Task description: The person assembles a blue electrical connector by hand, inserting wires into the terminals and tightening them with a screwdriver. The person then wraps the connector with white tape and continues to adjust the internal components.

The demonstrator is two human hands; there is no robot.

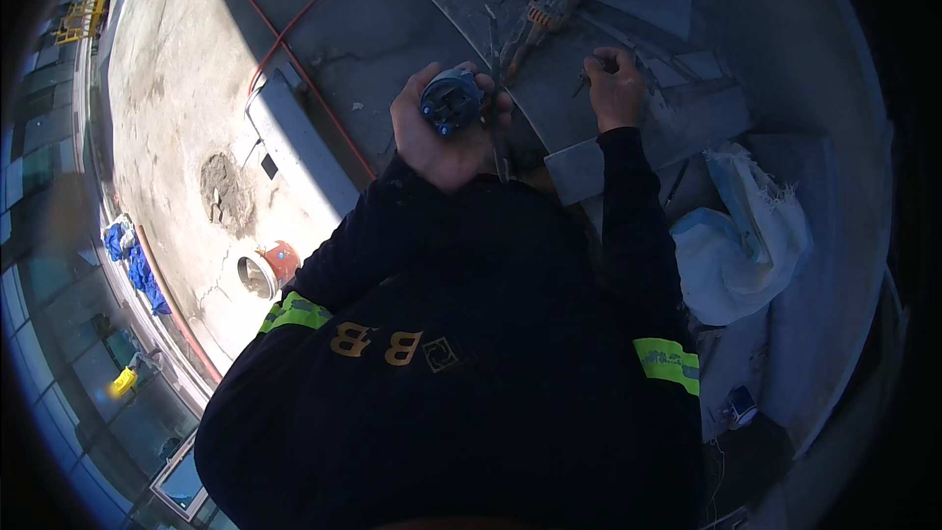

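Observation:
My left hand [439, 137] is wrapped round a dark blue and black rounded tool [451, 101], whose hollowed end faces up; its exact kind is unclear. A thin dark strip [497, 137] runs close by those fingers, and I cannot tell whether they touch it. Farther right, my right hand [618, 93] is closed in a pinch on a small, thin dark piece [581, 86], too shadowed to name. Beyond and between the hands, an orange and grey power tool [554, 5] lies on the flat boards.
Grey boards [643, 137] overlap on the shaded floor. On the right sits a crumpled white sack [736, 255]. Red hoses [312, 88] cross the floor at left, near a long pale panel [304, 137]. A reddish bucket [282, 260] lies in sunlight by my left arm.

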